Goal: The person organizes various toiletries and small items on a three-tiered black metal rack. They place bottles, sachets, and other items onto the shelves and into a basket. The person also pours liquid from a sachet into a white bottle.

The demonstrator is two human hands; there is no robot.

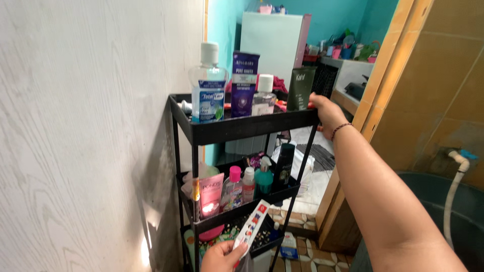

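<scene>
Flat red-white pack (251, 224) in left hand (222, 256), long axis up-right.

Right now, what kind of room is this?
Probably a home bathroom: a black shelf rack of toiletries such as a mouthwash bottle, a dark water tub with a white hose.

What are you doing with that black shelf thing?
A person stands at a black three-tier rack full of bottles. Their right hand grips the far corner of the top tier, next to a dark green bottle. Their left hand, low by the bottom tier, holds a small white packet with coloured print. A clear bottle of blue liquid stands at the front of the top tier.
</scene>
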